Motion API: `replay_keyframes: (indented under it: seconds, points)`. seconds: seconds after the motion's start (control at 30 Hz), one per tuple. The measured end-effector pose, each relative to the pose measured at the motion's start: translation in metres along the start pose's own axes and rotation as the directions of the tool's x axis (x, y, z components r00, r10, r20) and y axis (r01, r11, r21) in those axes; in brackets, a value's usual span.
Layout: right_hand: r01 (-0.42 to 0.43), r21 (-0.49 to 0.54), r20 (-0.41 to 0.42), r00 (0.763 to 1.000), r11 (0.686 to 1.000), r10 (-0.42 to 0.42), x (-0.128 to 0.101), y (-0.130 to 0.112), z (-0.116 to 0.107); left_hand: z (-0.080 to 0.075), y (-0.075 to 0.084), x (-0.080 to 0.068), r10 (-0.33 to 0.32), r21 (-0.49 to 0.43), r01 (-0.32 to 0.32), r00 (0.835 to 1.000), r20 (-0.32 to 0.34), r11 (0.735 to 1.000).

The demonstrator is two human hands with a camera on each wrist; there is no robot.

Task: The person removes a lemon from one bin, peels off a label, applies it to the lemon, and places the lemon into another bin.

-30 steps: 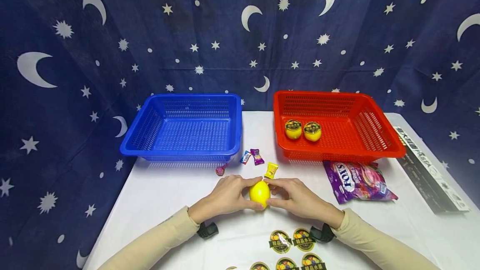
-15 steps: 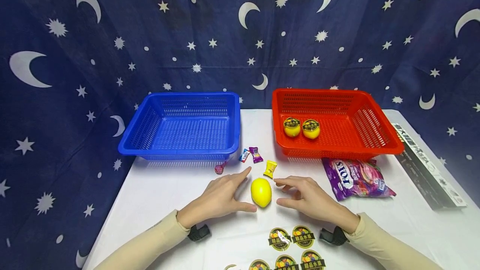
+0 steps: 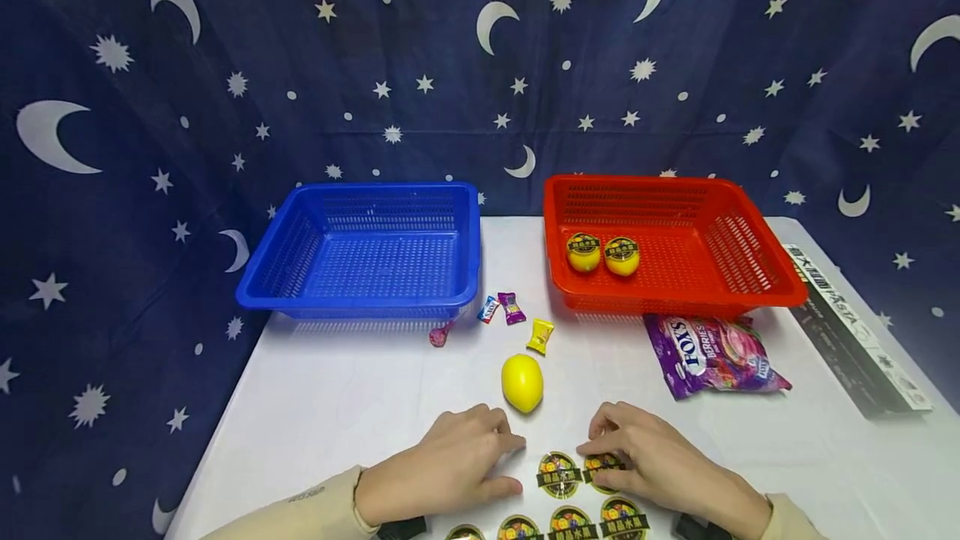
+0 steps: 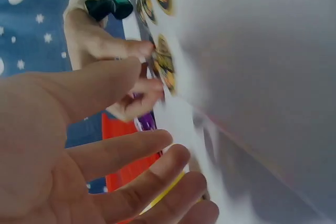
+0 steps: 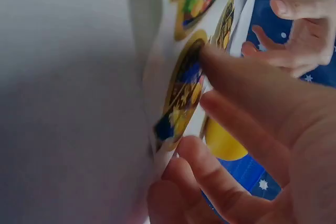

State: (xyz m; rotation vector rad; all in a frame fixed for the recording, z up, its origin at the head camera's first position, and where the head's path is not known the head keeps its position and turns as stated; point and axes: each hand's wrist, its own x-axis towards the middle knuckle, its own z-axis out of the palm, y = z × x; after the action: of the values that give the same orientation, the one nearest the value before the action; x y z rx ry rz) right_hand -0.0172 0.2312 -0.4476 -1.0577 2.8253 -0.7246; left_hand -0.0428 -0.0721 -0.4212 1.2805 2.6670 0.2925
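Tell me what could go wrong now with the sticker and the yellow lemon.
1. The right hand peels a round sticker at its edge; it may tear or curl onto itself.
2. The yellow lemon lies free on the table, just beyond the left hand; a nudge might roll it.

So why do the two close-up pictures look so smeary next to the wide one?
Head view: evenly lit and sharp, its edges bowed by the wide lens. Left wrist view: left hand fills the frame, blurred. Right wrist view: round printed sticker soft, too close to focus.

Glossy stickers (image 3: pixel 558 473), seemingly plastic baskets (image 3: pixel 360 252), smooth lemon (image 3: pixel 522 382).
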Motion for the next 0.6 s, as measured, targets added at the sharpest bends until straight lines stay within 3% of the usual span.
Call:
replay_keyframes:
  seconds: [0.1, 0.23, 0.6]
  points:
    - [0.031, -0.069, -0.059, 0.998, 0.997, -0.035, -0.002, 0.000, 0.005, 0.006, 0.008, 0.009, 0.049, 0.066, -0.050, 0.998, 0.026, 0.997]
    - [0.021, -0.081, -0.069, 0.997, 0.996, -0.026, -0.004, 0.000, 0.007, 0.012, 0.016, 0.021, 0.074, 0.103, -0.078, 0.996, 0.043, 0.992]
    - [-0.015, -0.056, -0.050, 0.999, 0.998, 0.012, -0.004, -0.001, 0.007, 0.016, 0.027, 0.036, 0.139, 0.176, -0.136, 0.990, -0.005, 0.975]
